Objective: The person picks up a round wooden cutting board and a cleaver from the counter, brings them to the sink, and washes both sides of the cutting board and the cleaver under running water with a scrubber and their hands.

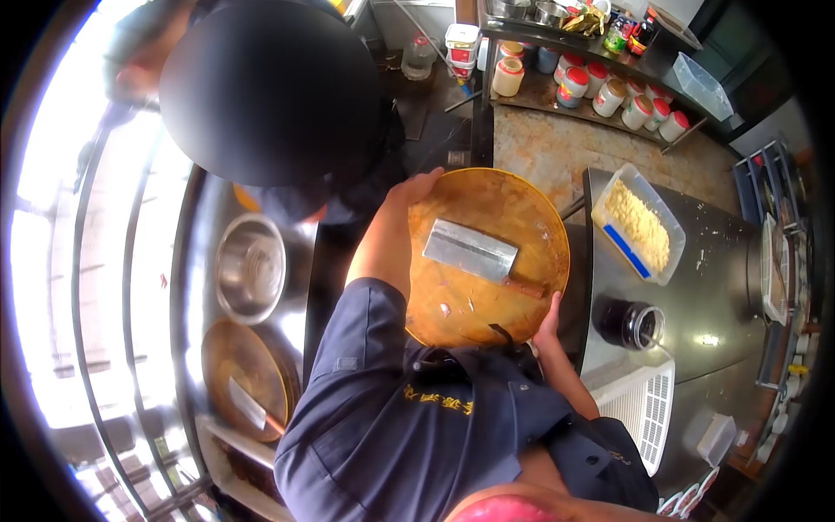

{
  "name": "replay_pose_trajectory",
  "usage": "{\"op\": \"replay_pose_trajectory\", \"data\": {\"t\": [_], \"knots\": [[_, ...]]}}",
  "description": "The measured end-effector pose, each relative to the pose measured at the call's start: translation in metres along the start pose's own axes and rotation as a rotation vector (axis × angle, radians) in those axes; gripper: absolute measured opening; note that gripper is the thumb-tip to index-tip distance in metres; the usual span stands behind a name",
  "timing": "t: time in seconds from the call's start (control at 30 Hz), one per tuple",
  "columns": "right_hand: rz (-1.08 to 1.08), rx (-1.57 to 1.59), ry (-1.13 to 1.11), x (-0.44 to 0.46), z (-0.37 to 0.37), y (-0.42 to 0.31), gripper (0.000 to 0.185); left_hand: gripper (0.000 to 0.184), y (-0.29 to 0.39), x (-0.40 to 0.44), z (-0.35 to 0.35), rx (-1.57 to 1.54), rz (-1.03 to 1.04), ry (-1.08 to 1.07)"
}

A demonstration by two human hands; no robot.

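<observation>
A round wooden cutting board [487, 317] with a yellow rim is held up in front of my chest. My left hand [416, 186] grips its far left edge, and my right hand [546, 326] holds the near right edge; some fingers of both are hidden under the board. On the board lies a cleaver [470, 248] with a broad metal blade and a wooden handle, touched by neither hand. A few small food scraps [445, 309] lie near it.
A person in a black cap [270, 91] stands close at the upper left. On the right counter [713, 304] are a tub of pale yellow chopped food [639, 217], a dark jar [631, 324] and a white basket [648, 409]. To the left are a metal bowl [250, 268] and another board [228, 344] with a knife.
</observation>
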State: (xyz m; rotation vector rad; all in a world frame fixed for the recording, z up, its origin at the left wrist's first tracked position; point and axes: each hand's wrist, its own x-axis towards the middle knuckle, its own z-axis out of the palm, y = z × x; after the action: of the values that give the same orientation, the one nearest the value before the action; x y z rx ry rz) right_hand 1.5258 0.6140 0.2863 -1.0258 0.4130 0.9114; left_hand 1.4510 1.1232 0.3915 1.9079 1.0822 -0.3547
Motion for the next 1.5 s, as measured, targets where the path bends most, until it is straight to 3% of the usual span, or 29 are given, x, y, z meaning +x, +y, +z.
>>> {"op": "replay_pose_trajectory", "data": {"t": [0.1,0.2,0.33,0.57,0.63,0.77,1.0,1.1,1.17,1.3,1.43,1.5], "knots": [[-0.002,-0.040,0.050,0.048,0.044,-0.039,0.091,0.088,0.039,0.059,-0.031,-0.061,-0.126,-0.057],[-0.022,-0.056,0.052,0.100,0.082,-0.069,0.090,0.084,0.037,0.138,-0.044,-0.010,0.068,-0.039],[-0.014,-0.025,0.052,0.147,0.127,-0.100,0.087,0.084,0.110,0.171,-0.100,0.020,-0.016,-0.143],[0.010,-0.038,-0.061,0.269,0.196,-0.159,0.084,0.087,0.146,0.291,-0.164,0.005,-0.097,-0.140],[0.034,-0.054,-0.027,0.300,0.223,-0.174,0.084,0.087,0.142,0.310,-0.184,0.014,-0.140,-0.115],[0.198,-0.065,-0.175,0.362,0.287,-0.214,0.084,0.086,0.127,0.334,-0.237,-0.118,-0.200,-0.024],[0.209,-0.311,-0.166,0.444,0.435,-0.241,0.090,0.085,0.079,0.402,-0.324,-0.231,-0.158,0.097],[0.216,-0.402,-0.112,0.490,0.484,-0.245,0.090,0.086,0.073,0.421,-0.371,-0.372,-0.237,0.099],[0.299,-0.224,-0.266,0.509,0.516,-0.248,0.088,0.085,0.066,0.430,-0.391,-0.418,-0.244,0.131],[0.363,-0.277,-0.341,0.560,0.584,-0.241,0.087,0.085,0.037,0.448,-0.444,-0.370,-0.264,0.194],[0.483,-0.280,-0.477,0.623,0.651,-0.231,0.088,0.083,0.026,0.429,-0.496,-0.377,-0.415,0.384],[0.568,-0.280,-0.535,0.646,0.691,-0.230,0.088,0.080,0.012,0.415,-0.514,-0.257,-0.401,0.598]]}}
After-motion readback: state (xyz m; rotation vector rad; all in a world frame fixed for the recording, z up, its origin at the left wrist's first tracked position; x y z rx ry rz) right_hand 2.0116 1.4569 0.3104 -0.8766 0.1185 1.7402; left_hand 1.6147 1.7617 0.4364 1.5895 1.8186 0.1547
